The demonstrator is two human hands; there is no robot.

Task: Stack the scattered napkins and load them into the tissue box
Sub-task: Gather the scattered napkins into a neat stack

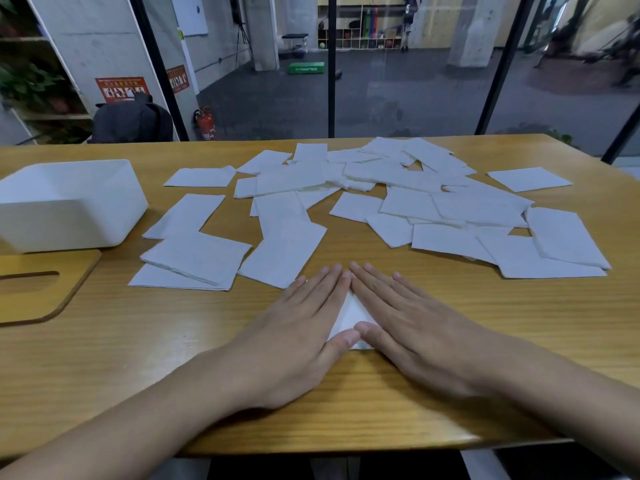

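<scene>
The left hand (301, 327) and right hand (412, 327) lie flat, fingers straight, pressing one thin white square paper napkin (350, 315) onto the wooden table (138, 358), front centre; neither grips it. The sheet is probably light, limp and easily creased: pinch it at an edge.

Soft, even indoor light falls from above, somewhat dim and cool. The counter (450, 341) carries a pale sheen near its left front, and faint, blurred shadows lie beneath the arms (138, 410) at the near edge. The napkins (415, 188) and the box (69, 209) read bright, their texture nearly washed out. Beyond the glass wall (398, 81) the room is darker, soft and hazed by reflections. Wide-angle bending curves the counter's edges and tilts the window bars (502, 64) outward.
</scene>
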